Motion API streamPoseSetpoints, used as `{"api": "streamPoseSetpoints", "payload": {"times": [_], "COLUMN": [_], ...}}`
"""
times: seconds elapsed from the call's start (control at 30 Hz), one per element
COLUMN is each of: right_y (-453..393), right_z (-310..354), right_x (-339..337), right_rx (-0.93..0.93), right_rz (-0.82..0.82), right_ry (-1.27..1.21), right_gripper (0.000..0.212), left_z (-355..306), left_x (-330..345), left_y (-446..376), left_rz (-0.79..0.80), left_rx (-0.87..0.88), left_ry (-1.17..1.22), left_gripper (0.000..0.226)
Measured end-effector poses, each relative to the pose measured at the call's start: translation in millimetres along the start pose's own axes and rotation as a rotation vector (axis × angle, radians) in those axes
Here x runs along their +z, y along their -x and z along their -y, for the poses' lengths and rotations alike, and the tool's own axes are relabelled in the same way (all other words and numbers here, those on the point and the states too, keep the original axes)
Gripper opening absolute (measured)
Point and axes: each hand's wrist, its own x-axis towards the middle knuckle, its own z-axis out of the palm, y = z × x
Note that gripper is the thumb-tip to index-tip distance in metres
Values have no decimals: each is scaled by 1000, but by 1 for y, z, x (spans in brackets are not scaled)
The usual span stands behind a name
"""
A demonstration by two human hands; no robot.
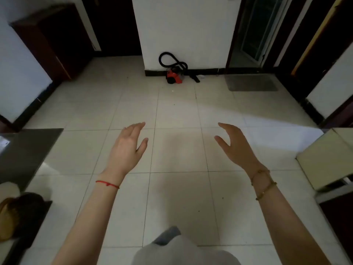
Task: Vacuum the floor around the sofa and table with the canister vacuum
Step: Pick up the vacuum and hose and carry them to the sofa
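A small red canister vacuum (174, 76) rests on the pale tiled floor (175, 111) against the white wall far ahead. Its black hose (166, 59) loops up above it, and the black nozzle (194, 79) lies on the floor to its right. My left hand (128, 144) and my right hand (234, 143) are held out in front of me over the tiles, palms facing each other, fingers apart, holding nothing. Both are far from the vacuum. A dark table (24, 150) edge shows at the left.
A grey doormat (250, 82) lies before a doorway at the back right. A dark wooden cabinet (55, 41) stands at the back left. A pale cushioned seat (328, 157) juts in at the right edge. Small specks dot the tiles.
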Motion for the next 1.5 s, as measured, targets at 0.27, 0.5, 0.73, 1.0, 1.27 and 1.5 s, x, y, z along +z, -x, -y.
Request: {"api": "streamPoseSetpoints", "payload": {"times": [0.27,0.5,0.73,1.0,1.27,1.5], "right_y": [-58,-150,-303,-465,-599,-749], "right_z": [-18,-52,-61,-84,-133,-194], "right_x": [19,51,67,76,108,115], "right_rx": [15,55,56,72,113,112], "right_rz": [46,90,100,76,95,131], "right_ry": [10,35,57,77,38,40], "right_gripper": [50,51,51,52,52,53], "left_z": [25,66,120,162,198,223], "left_x": [28,71,97,118,173,232], "left_y": [-42,-124,-270,-436,-576,-729], "left_rz": [13,37,58,79,132,174], "left_rx": [-30,-76,-105,-70,-75,-101], "left_ry": [-13,7,14,-2,17,4], "left_gripper": [47,47,48,48,49,49]}}
